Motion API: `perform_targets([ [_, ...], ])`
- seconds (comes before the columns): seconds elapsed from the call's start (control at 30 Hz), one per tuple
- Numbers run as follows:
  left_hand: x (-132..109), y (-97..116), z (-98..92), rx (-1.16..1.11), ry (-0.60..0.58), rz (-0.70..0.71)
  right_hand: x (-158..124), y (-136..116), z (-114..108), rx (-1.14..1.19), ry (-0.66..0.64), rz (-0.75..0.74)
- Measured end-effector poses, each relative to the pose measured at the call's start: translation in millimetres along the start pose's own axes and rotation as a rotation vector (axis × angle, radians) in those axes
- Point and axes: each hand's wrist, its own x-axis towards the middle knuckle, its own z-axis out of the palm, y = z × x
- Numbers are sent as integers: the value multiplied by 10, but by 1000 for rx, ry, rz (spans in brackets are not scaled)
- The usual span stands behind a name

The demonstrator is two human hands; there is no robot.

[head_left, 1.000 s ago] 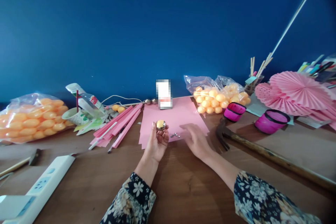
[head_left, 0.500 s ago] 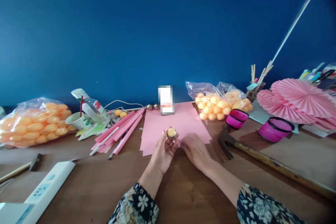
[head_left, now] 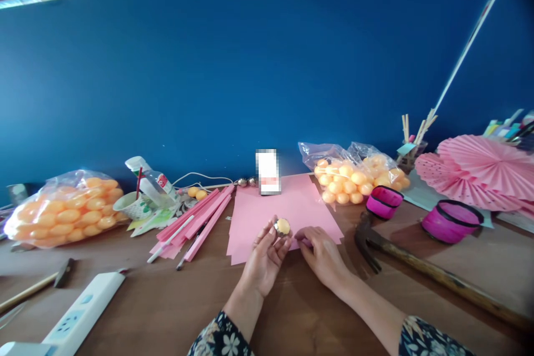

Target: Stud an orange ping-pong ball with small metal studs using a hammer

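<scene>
Between the thumb and fingers of my left hand (head_left: 267, 253) is a small round thing with a pale yellow face and a shiny silvery side (head_left: 282, 227); its kind I cannot make out. It is held above the near part of the pink paper sheets (head_left: 275, 200). Just to its right, my right hand (head_left: 323, 256) is low at the near edge of the paper, fingers curled and fingertips together. Whatever those fingertips may pinch is hidden or too small to name. The two hands are close but apart.
Bags of orange balls (head_left: 62, 217) (head_left: 342, 181) stand left and back right. Right lie a claw hammer (head_left: 417, 256), magenta bands (head_left: 453, 221) and pink paper fans (head_left: 479, 172). Left are pink strips (head_left: 200, 214), a cup (head_left: 129, 207), a small hammer (head_left: 62, 273) and a power strip (head_left: 83, 311).
The camera view has tilted up, so things sit lower in the picture. My left hand has turned the round thing slightly. My right hand stays near the paper's edge.
</scene>
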Motion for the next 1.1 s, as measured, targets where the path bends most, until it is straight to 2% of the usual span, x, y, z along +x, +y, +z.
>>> perform_targets([
  [0.2,-17,3,-10,-11,-75,28,-8,18,11,35,46,20],
  [0.43,22,-20,-63,-25,-20,38,-11,37,35,77,46,43],
  [0.7,-3,-18,-67,-1,-8,13,-11,38,42,160,51,100],
  [0.8,3,-17,-82,4,38,16,-11,40,46,184,56,135],
  [0.9,5,7,-72,-42,63,-26,-12,44,54,195,73,149],
  [1.1,-2,52,-15,-187,32,-154,-22,36,53,219,76,155],
])
